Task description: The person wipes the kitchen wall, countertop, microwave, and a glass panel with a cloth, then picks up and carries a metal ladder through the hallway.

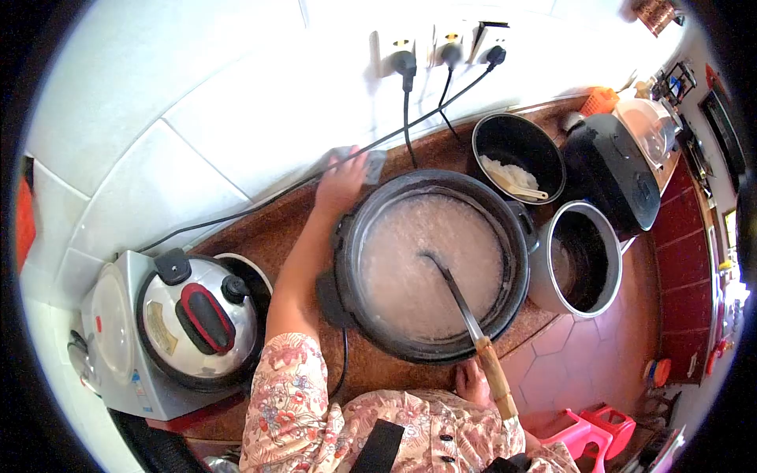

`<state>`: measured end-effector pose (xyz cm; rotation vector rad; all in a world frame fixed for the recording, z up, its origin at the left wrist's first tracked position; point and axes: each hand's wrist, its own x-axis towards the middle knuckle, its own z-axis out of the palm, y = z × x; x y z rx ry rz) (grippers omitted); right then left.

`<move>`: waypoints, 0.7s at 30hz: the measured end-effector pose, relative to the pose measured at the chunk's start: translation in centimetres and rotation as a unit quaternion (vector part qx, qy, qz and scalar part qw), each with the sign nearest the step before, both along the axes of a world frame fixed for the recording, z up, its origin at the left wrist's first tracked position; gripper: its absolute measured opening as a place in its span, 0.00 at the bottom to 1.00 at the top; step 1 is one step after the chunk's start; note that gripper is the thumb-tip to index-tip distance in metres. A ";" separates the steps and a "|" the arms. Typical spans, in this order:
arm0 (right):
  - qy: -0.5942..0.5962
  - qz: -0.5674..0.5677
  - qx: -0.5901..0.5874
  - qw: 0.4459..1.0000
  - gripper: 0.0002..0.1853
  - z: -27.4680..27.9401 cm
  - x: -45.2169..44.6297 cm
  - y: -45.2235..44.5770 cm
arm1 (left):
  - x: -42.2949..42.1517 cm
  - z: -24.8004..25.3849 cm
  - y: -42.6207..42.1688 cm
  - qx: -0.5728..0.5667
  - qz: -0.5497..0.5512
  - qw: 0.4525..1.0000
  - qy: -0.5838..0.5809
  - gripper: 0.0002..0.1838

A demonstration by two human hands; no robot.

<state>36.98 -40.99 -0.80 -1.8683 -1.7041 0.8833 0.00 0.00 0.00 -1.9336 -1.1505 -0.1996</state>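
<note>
My left hand (344, 181) reaches behind the big dark pot, near the wall, pressed on a greyish cloth (374, 167) beside a black cable. The pot (344, 272) is full of pale, thick porridge (418, 260). A ladle (492, 374) with a wooden handle leans in it, its metal end sunk in the porridge. My right hand (473, 382) is low at the pot's front edge, beside the ladle handle and partly hidden; its fingers are not clear.
At the left, a steel pressure-cooker lid (189, 323) rests by a grey appliance (118, 347). To the right are a black inner pot (481, 142) with rice and a spoon, a silver pot (544, 272) and a black appliance (607, 169). Plugs (404, 63) hang from wall sockets.
</note>
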 end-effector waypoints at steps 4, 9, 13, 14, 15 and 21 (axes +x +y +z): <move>0.037 -0.019 0.002 0.999 0.06 -1.1 -0.1 -2.0 | -3.0 1.4 -5.1 0.081 0.060 0.993 -0.062 0.15; 0.055 0.000 0.041 0.998 0.03 -1.2 0.2 -1.7 | -1.9 -1.7 -4.7 0.166 0.155 0.960 -0.162 0.13; 0.016 0.007 0.070 0.997 0.02 -0.9 0.0 -1.2 | 0.3 -2.5 -3.1 0.157 0.135 0.955 -0.211 0.13; 0.034 0.004 0.081 0.996 0.02 -1.5 0.1 -1.5 | 0.7 -2.5 -2.7 0.121 0.133 0.962 -0.207 0.12; 0.037 0.003 0.086 0.996 0.03 -1.1 -0.1 -1.3 | 1.4 -1.5 -2.1 0.122 0.113 0.967 -0.196 0.12; 0.008 -0.011 -0.003 1.000 0.08 -0.7 0.0 -1.1 | 6.0 1.6 0.6 0.018 0.049 0.986 -0.158 0.16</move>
